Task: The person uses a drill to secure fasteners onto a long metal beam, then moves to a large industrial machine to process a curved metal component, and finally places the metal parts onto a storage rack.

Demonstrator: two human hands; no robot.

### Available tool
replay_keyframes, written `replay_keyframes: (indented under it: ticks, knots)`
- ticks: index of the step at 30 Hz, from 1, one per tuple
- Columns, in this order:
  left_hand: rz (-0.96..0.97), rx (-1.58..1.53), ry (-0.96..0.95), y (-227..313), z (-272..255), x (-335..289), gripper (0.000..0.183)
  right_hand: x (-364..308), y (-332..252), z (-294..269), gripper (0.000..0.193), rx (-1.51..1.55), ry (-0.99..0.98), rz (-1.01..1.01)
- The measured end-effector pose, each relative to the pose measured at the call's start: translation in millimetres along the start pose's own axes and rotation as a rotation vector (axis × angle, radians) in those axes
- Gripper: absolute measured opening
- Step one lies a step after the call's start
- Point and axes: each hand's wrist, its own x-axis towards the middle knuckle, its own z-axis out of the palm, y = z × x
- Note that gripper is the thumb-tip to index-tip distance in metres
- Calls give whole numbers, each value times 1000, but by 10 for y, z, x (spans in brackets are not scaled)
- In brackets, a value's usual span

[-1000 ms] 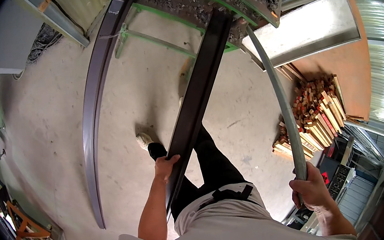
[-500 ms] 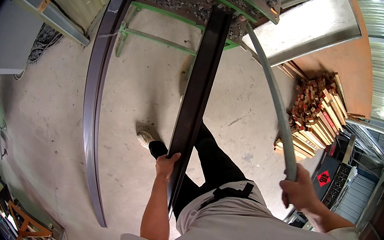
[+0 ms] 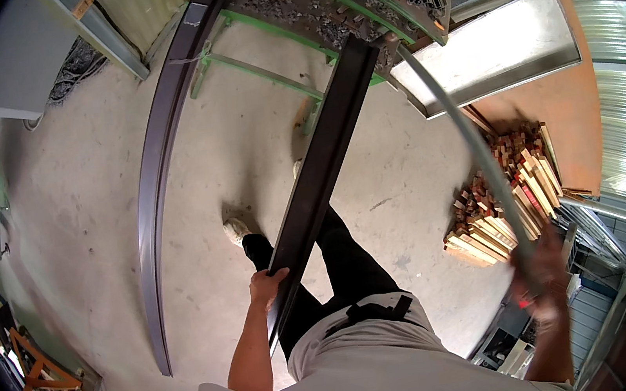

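Observation:
My left hand grips the edge of a long dark brown metal profile, its fingers wrapped round it near my left thigh. The profile slants up and away, its far end by the green-framed bench. A long grey bar is in my right hand, held out to the right and smeared by motion. The bar's far end lies close to the bench corner, beside the profile's end; whether they touch I cannot tell. Another long brown profile leans against the bench on the left, apart from both hands.
Metal offcuts cover the bench top. A white panel with a metal rim stands right of the bench, before a brown board. Stacked wooden strips lie on the right. An orange frame and other items stand at far left.
My right hand has swung outward to the right, carrying the near end of the grey bar with it. My left hand and the dark profile have shifted slightly down toward me.

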Motion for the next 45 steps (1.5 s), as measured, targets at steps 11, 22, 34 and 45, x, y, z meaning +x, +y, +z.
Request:
replay_keyframes:
  ticks: [11,22,34,45]
  knots:
    - [16,178,-76,-125,-115,-120,61,577,-705,-941,76,94,-55,-695]
    - [151,-13,-16,-907,-299,-123,41,410,-1903,-869,72,-341,-99,-37]
    - [268,-306,-141,-1060,-714,-29,25,282,-51,17,24,-258,-66,516]
    - [237,-294,-163,-1027,-979,972,18,874,3803,2022,16,152,59,610]
